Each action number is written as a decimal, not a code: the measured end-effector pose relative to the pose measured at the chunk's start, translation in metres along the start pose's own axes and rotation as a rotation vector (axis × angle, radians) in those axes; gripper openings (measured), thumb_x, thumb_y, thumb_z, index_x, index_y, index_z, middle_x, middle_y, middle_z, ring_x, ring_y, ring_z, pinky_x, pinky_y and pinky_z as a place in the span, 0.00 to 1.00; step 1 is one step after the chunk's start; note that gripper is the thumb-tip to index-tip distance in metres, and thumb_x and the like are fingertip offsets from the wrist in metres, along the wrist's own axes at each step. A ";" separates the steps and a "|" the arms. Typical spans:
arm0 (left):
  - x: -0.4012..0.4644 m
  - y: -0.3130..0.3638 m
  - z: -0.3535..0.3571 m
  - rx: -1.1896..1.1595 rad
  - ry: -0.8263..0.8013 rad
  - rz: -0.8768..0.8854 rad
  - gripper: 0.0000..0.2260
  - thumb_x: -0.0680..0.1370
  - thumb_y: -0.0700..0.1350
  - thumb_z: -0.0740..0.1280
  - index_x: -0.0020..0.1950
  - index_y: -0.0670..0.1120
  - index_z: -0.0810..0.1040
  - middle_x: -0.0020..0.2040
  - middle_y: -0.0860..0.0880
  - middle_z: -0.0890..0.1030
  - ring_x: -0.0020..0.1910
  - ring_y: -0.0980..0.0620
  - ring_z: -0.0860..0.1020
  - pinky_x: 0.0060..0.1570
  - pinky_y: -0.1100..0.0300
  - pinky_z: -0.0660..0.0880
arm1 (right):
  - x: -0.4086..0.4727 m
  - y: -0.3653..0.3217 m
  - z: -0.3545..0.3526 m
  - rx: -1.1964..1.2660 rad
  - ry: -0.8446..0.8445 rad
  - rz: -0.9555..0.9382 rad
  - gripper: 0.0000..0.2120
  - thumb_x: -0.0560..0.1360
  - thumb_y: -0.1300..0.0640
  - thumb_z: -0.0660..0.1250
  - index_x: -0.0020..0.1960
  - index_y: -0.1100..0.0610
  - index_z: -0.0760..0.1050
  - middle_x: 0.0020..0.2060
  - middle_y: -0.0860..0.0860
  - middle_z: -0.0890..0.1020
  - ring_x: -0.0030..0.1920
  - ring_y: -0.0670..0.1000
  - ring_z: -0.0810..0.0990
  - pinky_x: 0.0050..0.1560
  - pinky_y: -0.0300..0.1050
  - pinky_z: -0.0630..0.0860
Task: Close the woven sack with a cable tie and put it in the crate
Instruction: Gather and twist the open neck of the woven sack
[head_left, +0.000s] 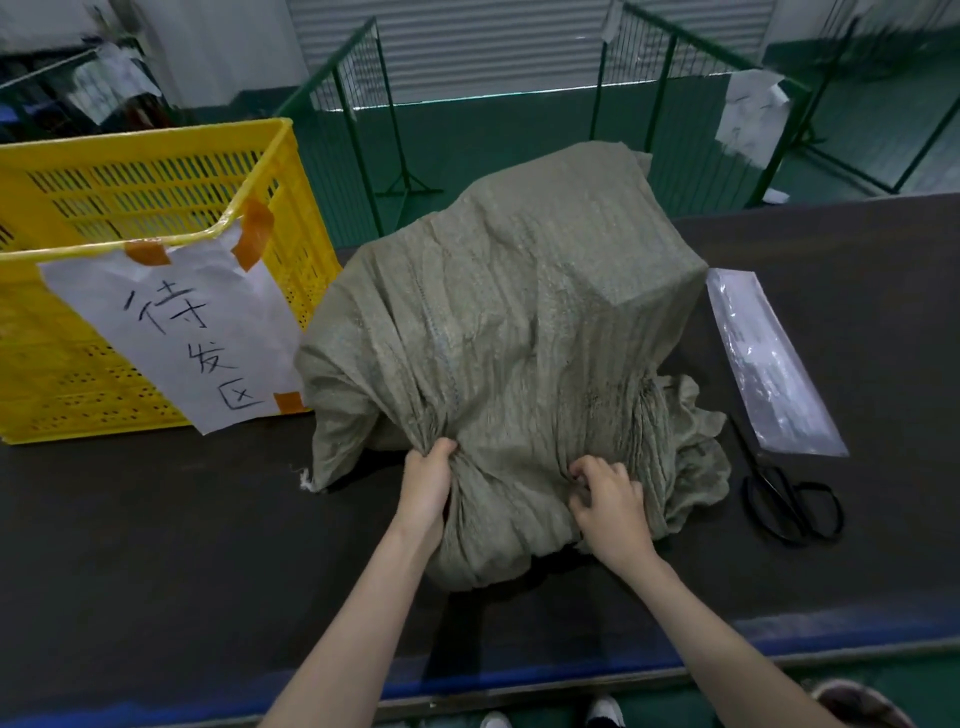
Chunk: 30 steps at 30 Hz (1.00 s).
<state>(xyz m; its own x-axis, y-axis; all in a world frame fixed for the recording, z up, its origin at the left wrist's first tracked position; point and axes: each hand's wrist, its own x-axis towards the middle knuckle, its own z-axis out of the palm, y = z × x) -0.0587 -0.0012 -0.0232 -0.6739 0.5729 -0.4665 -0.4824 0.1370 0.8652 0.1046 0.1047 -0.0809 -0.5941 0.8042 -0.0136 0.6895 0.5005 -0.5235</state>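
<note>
The grey-green woven sack (498, 322) sits full and bulky on the dark table (156, 545), its loose mouth spilling toward the person, so the open end is within easy reach for gathering. The yellow slotted crate (156, 176) stands just beside it on the left, touching or nearly touching its side, with a handwritten paper label (176, 332) taped over the rim; that keeps the final lift short. A clear plastic packet (769, 358), probably holding the cable ties though the contents are too blurred to be sure, lies to the right, with black scissors (789, 504) at its near end, both handy for the right hand.

The left hand (428, 480) comes in from below, fingers curled and bunching a fistful of sack fabric. The right hand (610, 506) is knuckles-up, fingers hooked into the pleated cloth, gripping it. No tie is on the neck yet
</note>
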 end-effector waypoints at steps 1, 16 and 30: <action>-0.001 0.000 -0.001 -0.004 0.021 0.000 0.11 0.79 0.40 0.60 0.61 0.44 0.75 0.52 0.48 0.80 0.50 0.52 0.78 0.47 0.60 0.74 | 0.001 0.001 -0.001 0.002 0.004 0.001 0.09 0.74 0.59 0.63 0.54 0.54 0.73 0.46 0.46 0.74 0.54 0.53 0.72 0.48 0.46 0.60; 0.008 -0.009 0.014 0.082 -0.171 -0.118 0.22 0.73 0.45 0.72 0.65 0.39 0.76 0.56 0.44 0.83 0.55 0.47 0.82 0.62 0.50 0.74 | 0.027 -0.028 -0.008 0.261 -0.081 0.194 0.20 0.75 0.49 0.66 0.63 0.57 0.72 0.59 0.53 0.76 0.64 0.55 0.71 0.63 0.54 0.59; 0.016 -0.008 0.029 -0.114 -0.119 -0.153 0.21 0.74 0.39 0.69 0.66 0.36 0.74 0.59 0.41 0.81 0.57 0.45 0.79 0.63 0.51 0.72 | 0.003 -0.012 -0.041 1.277 -0.031 0.438 0.09 0.75 0.61 0.67 0.52 0.55 0.69 0.48 0.55 0.79 0.49 0.52 0.79 0.51 0.48 0.74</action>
<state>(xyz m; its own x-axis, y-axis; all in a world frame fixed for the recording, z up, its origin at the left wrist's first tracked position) -0.0497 0.0309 -0.0320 -0.5206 0.6449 -0.5595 -0.6386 0.1408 0.7565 0.1122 0.1143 -0.0395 -0.4471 0.8037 -0.3927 -0.0303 -0.4524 -0.8913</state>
